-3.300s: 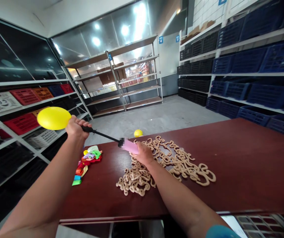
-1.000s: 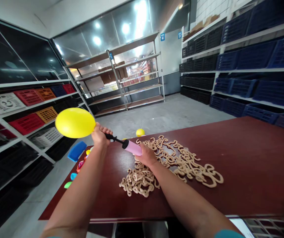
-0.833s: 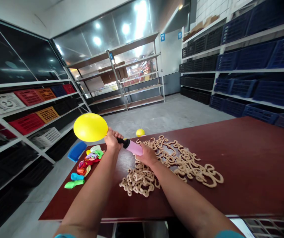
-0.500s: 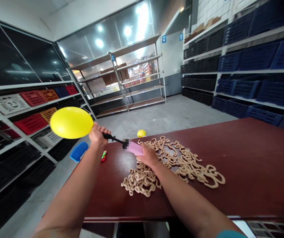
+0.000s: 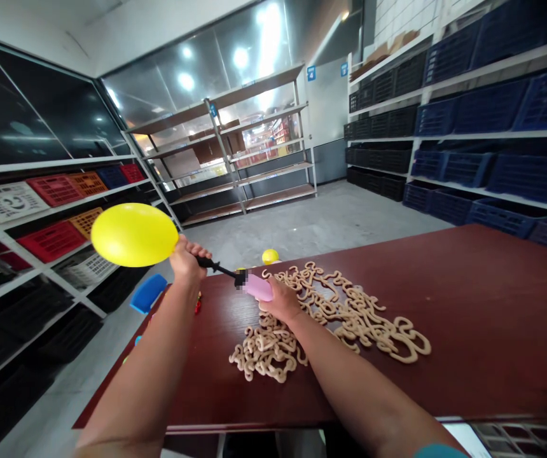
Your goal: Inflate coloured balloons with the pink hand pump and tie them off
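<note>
The left hand (image 5: 188, 259) is closed around the black handle (image 5: 204, 261) of a balloon pump, right behind the yellow balloon (image 5: 134, 235) at the handle's outer end. The right hand (image 5: 280, 300) is wrapped around the pink barrel (image 5: 258, 287), fingers curled over it. Between the two hands a length of black rod (image 5: 227, 271) shows, so the pump is drawn out; 0.8 seconds ago the handle sat up against the barrel and the hands were nearer each other. Half a second ago the rod was already out much as it is now. The balloon looks fuller than 3.3 seconds ago, when it was clearly smaller. It hangs in the air at the left, beyond the edge of the table (image 5: 445, 305), with the red crate (image 5: 54, 238) on the shelf behind it.

The left forearm now covers most of the small loose balloons (image 5: 198, 305), leaving only bits of colour on either side; 0.8 seconds ago the pile was in plain view. The beige curly pieces (image 5: 268, 346) lie in a loose heap under and around the right hand and wrist, with no clear change. A second yellow ball-like thing (image 5: 270, 256) shows at the table's far edge, and the blue chair (image 5: 148, 292) stands past its left edge.
</note>
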The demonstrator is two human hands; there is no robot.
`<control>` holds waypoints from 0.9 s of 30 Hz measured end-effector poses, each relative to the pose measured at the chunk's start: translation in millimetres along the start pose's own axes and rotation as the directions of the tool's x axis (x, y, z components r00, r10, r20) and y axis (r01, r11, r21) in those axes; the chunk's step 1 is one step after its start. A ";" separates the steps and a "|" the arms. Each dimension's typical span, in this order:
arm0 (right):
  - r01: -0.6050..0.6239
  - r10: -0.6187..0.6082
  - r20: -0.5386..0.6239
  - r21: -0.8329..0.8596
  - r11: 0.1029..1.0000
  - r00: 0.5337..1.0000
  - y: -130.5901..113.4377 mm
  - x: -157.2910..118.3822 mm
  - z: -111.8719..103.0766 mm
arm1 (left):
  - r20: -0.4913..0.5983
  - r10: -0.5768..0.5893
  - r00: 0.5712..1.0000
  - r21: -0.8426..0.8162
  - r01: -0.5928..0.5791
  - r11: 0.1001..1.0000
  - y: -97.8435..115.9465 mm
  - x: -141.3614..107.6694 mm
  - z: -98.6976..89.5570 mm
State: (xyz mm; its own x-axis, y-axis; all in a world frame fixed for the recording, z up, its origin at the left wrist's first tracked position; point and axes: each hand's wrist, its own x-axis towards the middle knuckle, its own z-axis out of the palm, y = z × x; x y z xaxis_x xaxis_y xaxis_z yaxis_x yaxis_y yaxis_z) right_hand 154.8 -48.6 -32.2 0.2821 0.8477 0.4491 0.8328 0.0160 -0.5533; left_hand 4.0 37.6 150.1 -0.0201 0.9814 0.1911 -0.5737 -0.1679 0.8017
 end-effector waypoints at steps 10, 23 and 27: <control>0.045 -0.044 -0.045 0.018 0.999 0.998 -4.5 -0.8 -2.4 | 0.036 -0.052 0.998 -0.016 0.052 0.999 -38.8 -26.8 -0.3; 0.044 -0.044 -0.072 -0.003 0.999 0.996 -1.9 1.3 2.6 | -0.010 0.052 0.999 -0.019 -0.053 0.998 60.5 11.9 -11.7; 0.004 -0.004 -0.044 -0.010 1.000 0.999 0.2 0.8 1.8 | -0.007 0.021 1.000 -0.038 -0.021 0.999 27.1 7.6 -10.4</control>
State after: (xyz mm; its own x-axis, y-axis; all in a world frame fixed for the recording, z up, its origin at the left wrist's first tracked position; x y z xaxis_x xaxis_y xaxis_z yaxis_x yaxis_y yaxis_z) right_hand 154.4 -46.9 -33.2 0.2993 0.8233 0.4824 0.8385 0.0143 -0.5446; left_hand -20.2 41.5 167.4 -0.0382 0.9783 0.2038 -0.6039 -0.1851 0.7753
